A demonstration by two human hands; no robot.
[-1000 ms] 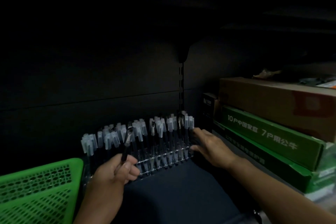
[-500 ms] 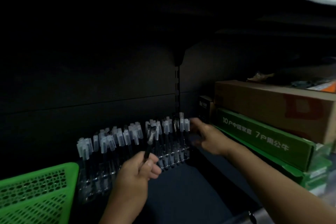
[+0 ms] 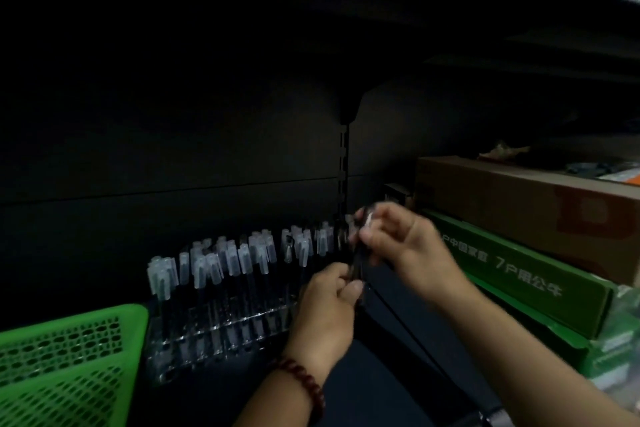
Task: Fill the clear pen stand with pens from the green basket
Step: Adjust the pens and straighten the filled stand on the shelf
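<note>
Meeting at the right end of the clear pen stand (image 3: 221, 333), the left hand (image 3: 329, 305) has carried one pen (image 3: 356, 265) across, gripping its barrel, while the right hand (image 3: 408, 243) (now off the stand) pinches its cap; slotting it in looks next

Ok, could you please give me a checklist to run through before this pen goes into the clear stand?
1. Pen held: ok, the left hand pinches its barrel and the right hand grips its top.
2. Pen capped: cannot tell, blurred.
3. Free slot at the right end of the clear stand: cannot tell, the hands hide it.
4. Loaded pens upright: ok.
5. Green basket beside the stand: ok.
6. Pens left in the basket: cannot tell.
</note>
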